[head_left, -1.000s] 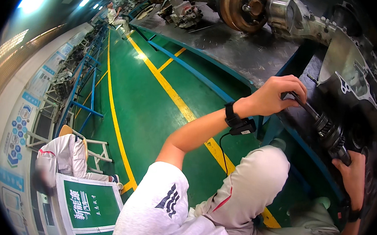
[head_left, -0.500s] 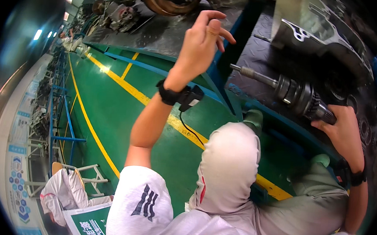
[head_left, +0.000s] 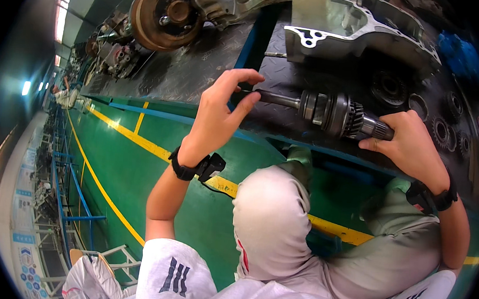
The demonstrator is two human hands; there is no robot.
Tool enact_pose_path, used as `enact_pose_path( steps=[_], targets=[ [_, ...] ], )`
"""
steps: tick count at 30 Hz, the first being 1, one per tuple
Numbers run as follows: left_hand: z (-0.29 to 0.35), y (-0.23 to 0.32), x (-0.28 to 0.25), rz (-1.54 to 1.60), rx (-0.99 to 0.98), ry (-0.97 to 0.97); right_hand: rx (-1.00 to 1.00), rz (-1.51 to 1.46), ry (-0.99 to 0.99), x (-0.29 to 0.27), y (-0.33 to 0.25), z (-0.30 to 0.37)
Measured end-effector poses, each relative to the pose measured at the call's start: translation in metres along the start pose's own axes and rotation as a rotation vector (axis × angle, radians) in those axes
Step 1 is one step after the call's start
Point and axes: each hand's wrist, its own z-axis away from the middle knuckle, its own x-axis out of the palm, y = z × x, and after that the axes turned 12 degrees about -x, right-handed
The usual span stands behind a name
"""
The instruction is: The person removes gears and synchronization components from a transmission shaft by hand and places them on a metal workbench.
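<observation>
A steel transmission gear shaft [head_left: 339, 115] lies nearly level over the near part of the dark workbench, with gears and rings stacked along its middle. My right hand [head_left: 412, 145] is closed round its splined right end. At the other end, the thin tip sits between the thumb and curled fingers of my left hand [head_left: 223, 106]. The thumb seems to touch the tip; the other fingertips are partly hidden. Beyond the shaft stands an open metal gearbox housing [head_left: 364, 33].
Loose gears [head_left: 443, 133] and a ring [head_left: 418, 106] lie right of the shaft. A rusty brake drum [head_left: 168, 14] sits at the far left, a blue bundle [head_left: 460, 54] at the far right. The bench's blue edge [head_left: 339, 151] runs above my knees. Another person's leg [head_left: 91, 281] shows lower left.
My left hand has come down from above the bench to the shaft's thin end. The shaft, with my right hand on it, has shifted left in view and turned more level.
</observation>
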Motion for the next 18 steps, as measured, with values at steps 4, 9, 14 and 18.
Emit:
enact_pose_path(
  steps=[4, 9, 14, 18],
  targets=[
    [0.006, 0.004, 0.006, -0.013, 0.064, -0.017, -0.034, 0.036, 0.002, -0.001, 0.003, -0.002],
    [0.005, -0.005, 0.010, -0.033, 0.107, -0.006, -0.016, 0.032, -0.039, -0.004, 0.002, -0.004],
    [0.003, -0.012, 0.015, 0.009, 0.104, 0.026, -0.007, 0.031, -0.025, 0.000, 0.007, -0.005],
    [0.003, -0.021, 0.016, 0.116, 0.134, 0.004, 0.050, 0.021, -0.054, -0.002, 0.003, -0.007]
  ],
)
